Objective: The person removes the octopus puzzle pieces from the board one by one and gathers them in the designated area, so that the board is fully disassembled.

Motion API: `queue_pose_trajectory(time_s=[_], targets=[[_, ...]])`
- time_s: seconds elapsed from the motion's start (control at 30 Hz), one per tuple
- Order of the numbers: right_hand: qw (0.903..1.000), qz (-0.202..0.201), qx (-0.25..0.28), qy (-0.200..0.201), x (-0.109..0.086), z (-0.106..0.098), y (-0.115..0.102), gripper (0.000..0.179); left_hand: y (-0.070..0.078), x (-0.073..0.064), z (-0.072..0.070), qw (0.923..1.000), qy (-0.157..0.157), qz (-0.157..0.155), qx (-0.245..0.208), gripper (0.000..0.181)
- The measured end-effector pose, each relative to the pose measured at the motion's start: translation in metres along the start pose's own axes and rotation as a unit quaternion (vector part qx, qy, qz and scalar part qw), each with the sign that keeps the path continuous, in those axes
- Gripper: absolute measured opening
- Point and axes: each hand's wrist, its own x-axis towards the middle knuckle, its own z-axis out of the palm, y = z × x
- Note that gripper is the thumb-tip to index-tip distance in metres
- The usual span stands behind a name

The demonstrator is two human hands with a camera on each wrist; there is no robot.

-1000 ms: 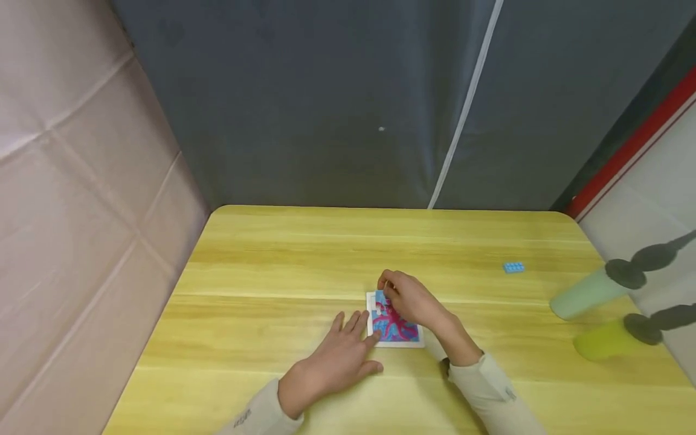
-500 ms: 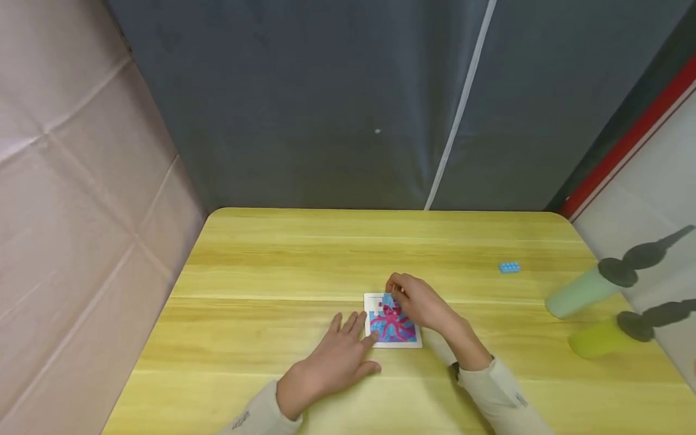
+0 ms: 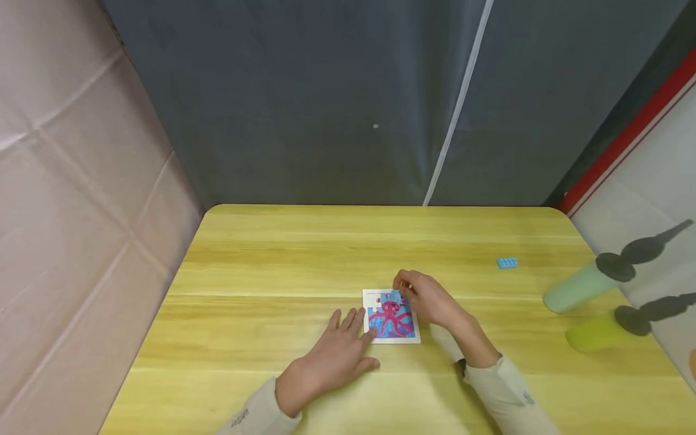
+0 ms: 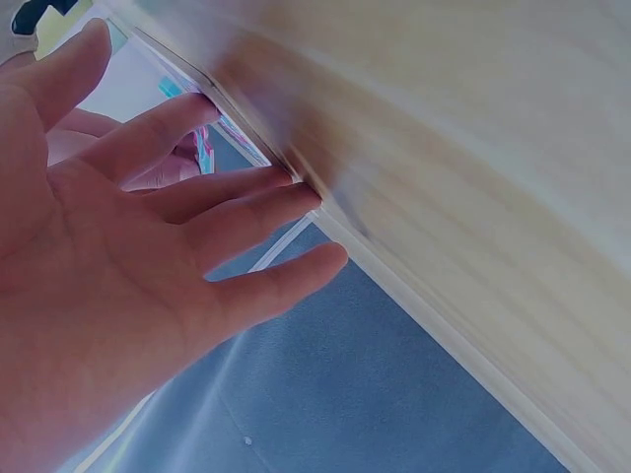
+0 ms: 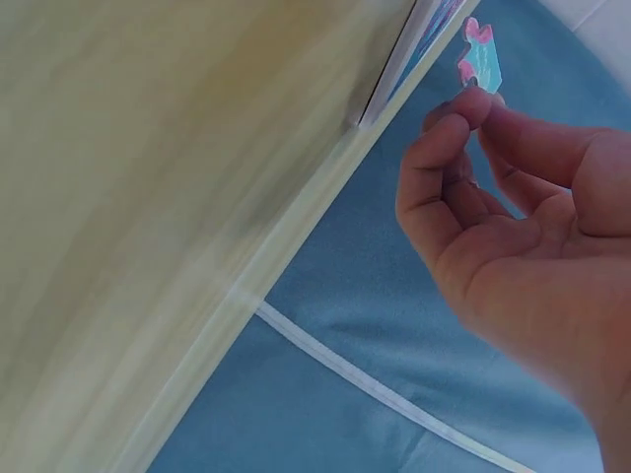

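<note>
A square jigsaw puzzle board [image 3: 372, 298] with a white border lies on the table, showing a pink octopus on blue. Its upper left corner is bare white. My right hand [image 3: 433, 302] is over the board's upper right corner. Between thumb and fingers it pinches a blue and pink puzzle piece [image 5: 482, 59], raised clear of the board in the right wrist view. My left hand [image 3: 338, 355] lies with fingers extended, the fingertips touching the board's left edge and lower left part. In the left wrist view its fingers [image 4: 251, 222] are spread and straight.
A blue toy building brick [image 3: 507, 263] lies farther back on the right of the wooden table [image 3: 261, 266]. At the right edge are a pale green cylinder [image 3: 579, 289] and a yellow-green cylinder [image 3: 598, 336] with dark tops. A grey curtain [image 3: 304, 109] hangs behind.
My right hand has moved right along the board's top side, from its upper middle to the upper right corner, keeping its pinch. The left hand has stayed at the board's left edge.
</note>
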Motion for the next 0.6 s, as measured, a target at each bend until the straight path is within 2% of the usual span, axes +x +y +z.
queue_pose_trajectory(time_s=[0.37, 0.6], targets=[[0.9996, 0.013, 0.017, -0.018, -0.003, -0.008, 0.008, 0.015, -0.001, 0.001, 0.0, 1.0, 0.003, 0.002, 0.003, 0.062], [0.9995, 0.021, 0.011, -0.02, -0.006, -0.012, 0.015, 0.014, -0.001, 0.001, 0.001, 1.0, 0.003, 0.003, -0.001, 0.063]])
